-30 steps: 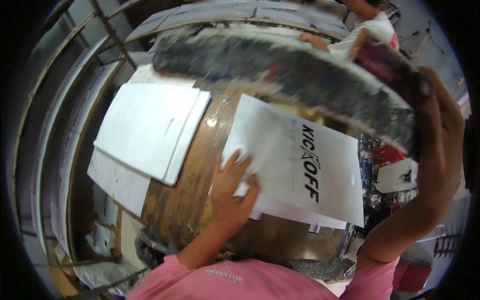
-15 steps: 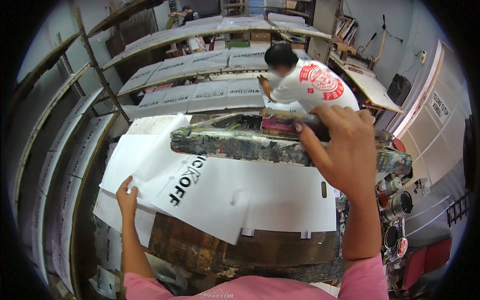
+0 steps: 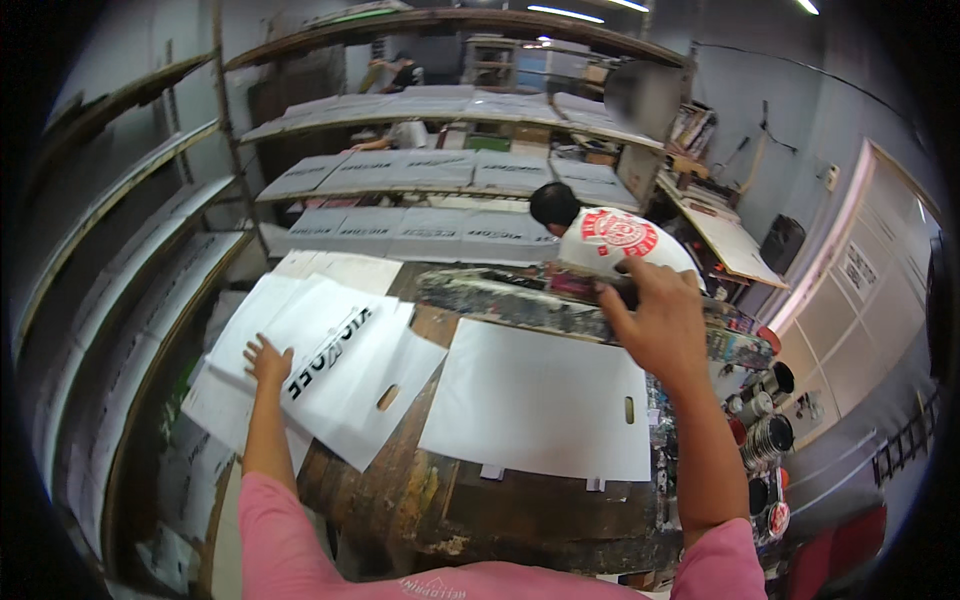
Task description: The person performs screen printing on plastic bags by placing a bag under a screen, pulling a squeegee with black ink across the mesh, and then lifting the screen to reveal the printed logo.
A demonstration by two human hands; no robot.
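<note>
My left hand (image 3: 266, 362) is spread over a white bag (image 3: 345, 335) with bold black lettering and an oval handle hole. The bag lies askew on other white sheets at the left of the table; whether my palm touches it, I cannot tell. My right hand (image 3: 655, 315) is closed on the near beam of a raised, paint-crusted screen printing frame (image 3: 480, 300), fingers over the top. A pink-stained bar (image 3: 575, 281), perhaps a squeegee, rests along the frame beside my fingers. Below the frame, a blank white bag (image 3: 535, 400) with a handle hole lies flat on the worn table (image 3: 400, 490).
Paint cans (image 3: 765, 440) stand along the table's right side. Beyond the table, a person in a white shirt (image 3: 620, 240) bends near racks (image 3: 440, 185) of printed bags. More shelves (image 3: 190, 290) line the left. A white door (image 3: 870, 300) is at the right.
The printed bag has come off the blank one and swung left onto the pile. My left fingers have spread. My right hand still grips the raised frame; the view has tilted up.
</note>
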